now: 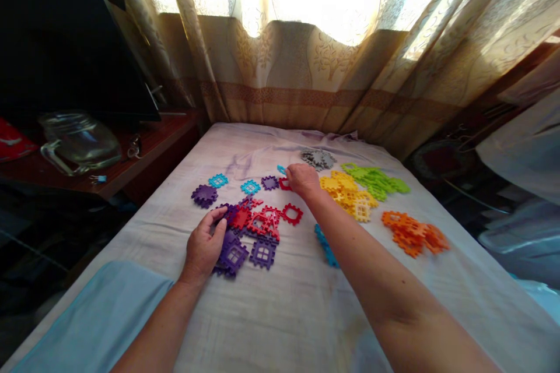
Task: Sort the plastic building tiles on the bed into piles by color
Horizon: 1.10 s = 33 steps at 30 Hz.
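Interlocking plastic tiles with notched edges lie on the bed, grouped by colour. My left hand [205, 243] rests at the left of the purple and red pieces, its fingers and thumb closed around the edge of a purple tile [229, 211]. Farther off, my right hand [303, 178] is closed, and a light-blue tile [281, 169] pokes out tilted at its fingertips. Beneath that hand lies a red tile [284, 183], partly covered. Red tiles [265, 220] overlap in the middle. Purple window tiles [263, 252] lie nearer me. My right forearm hides part of a blue pile [326, 245].
Grey [318, 158], yellow [345, 191], green [376, 180] and orange tile piles [413, 233] lie to the right. Loose blue [217, 180] and purple tiles [204, 196] sit at left. A glass jug [81, 140] stands on a brown table [166, 139] beside a dark screen [74, 41].
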Motion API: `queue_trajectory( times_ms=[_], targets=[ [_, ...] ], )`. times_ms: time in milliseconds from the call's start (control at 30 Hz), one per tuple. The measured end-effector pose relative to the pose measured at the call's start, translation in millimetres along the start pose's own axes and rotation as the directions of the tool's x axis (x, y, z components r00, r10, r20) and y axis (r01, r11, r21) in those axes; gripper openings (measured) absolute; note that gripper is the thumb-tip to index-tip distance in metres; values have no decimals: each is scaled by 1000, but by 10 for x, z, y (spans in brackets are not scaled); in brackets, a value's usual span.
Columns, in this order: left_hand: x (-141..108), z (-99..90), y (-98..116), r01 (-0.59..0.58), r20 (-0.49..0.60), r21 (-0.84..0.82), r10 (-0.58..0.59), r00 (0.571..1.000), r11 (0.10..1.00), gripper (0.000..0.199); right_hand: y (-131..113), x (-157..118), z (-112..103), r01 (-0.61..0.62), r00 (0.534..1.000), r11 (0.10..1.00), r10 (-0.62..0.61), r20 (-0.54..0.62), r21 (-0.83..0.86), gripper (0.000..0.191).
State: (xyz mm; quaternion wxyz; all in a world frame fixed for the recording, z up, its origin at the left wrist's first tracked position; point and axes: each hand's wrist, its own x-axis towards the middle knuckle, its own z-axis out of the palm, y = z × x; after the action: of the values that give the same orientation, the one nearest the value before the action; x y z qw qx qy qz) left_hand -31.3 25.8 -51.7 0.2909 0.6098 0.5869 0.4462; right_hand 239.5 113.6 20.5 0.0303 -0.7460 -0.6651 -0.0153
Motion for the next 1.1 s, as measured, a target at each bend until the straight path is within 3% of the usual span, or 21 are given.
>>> queue_trajectory(
  times_ms=[133,267,400,500,667,867,1100],
  targets=[
    [7,2,-7,6,0,7,-6,1000,1000,45,384,-293,-198,-105,989,965,128,-81,242,40],
    [15,9,-19,-1,-17,13,1,1000,1000,43,716,-813,-241,-73,995,882,98,-30,466,34],
    [20,5,-10,-4,-21,37,4,1000,999,43,760,-1248,-186,-100,995,865,92,39,491,32],
    [24,-1,-16,-19,-18,44,20,1000,999,43,692,-1380,-160,-107,994,894,88,62,435,29],
    [29,3,-56,-38,-13,37,39,999,999,44,636,-1415,-152,-93,994,952,71,86,290,29],
    [22,18,-61,-14,-10,23,14,1000,1000,45,538,-1299,-250,-93,995,986,89,33,140,32],
    [13,23,-48,-18,-8,4,18,1000,1000,43,-108,-782,-261,156,987,982,-160,25,110,33]
  ],
)
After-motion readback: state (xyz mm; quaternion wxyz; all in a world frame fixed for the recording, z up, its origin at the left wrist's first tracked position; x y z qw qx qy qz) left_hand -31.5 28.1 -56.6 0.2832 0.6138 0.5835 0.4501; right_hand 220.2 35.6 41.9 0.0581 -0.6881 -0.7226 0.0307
